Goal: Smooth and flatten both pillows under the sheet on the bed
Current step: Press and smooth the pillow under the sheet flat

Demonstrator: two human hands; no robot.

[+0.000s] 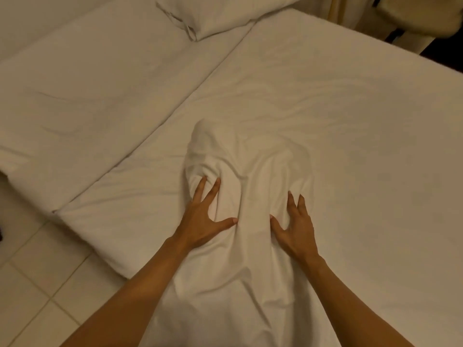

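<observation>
A white sheet [350,126] covers the nearer bed. A lump [250,161] bulges under it near the front edge, with wrinkles spreading from it; whatever makes it is hidden by the cloth. My left hand [203,216] lies on the lump's left side, fingers spread and pressing into the fabric. On the right side, my right hand [295,226] presses down, fingers apart and slightly curled into the folds. A bare white pillow [225,13] lies at the far end, across the gap between the two beds.
A second bed [87,83] with a white sheet stands to the left, separated by a narrow gap. Pale tiled floor [37,284] shows at the lower left. Curtains or cloth and dark shapes [413,18] sit past the far right corner.
</observation>
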